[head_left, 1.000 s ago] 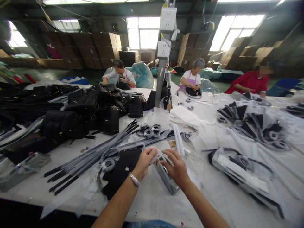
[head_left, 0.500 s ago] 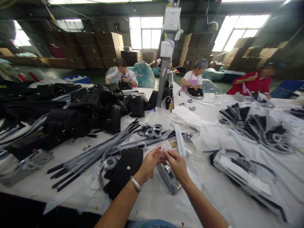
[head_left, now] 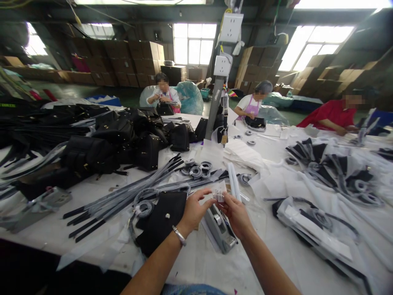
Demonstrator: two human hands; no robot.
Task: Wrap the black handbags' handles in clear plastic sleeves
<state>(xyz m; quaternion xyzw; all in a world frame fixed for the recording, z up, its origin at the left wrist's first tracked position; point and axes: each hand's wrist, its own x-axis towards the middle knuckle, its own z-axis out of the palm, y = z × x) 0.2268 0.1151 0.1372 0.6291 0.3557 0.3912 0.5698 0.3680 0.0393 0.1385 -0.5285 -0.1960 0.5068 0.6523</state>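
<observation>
My left hand and my right hand are raised together over the white table, both pinching a small clear plastic packet between fingertips. A silver bracelet sits on my left wrist. Directly beneath my hands stands a grey tape dispenser. A flat black leather flap piece lies just left of my left hand, with a plastic-wrapped coiled strap beside it.
Black handbags are piled at the left, long wrapped black straps fan across the middle, and bagged black pieces cover the right. A grey post with sockets rises mid-table. Three people work at the far side.
My hands have lifted off the tape dispenser and drawn up together, now pinching the small clear packet above it. The view has shifted slightly left.
</observation>
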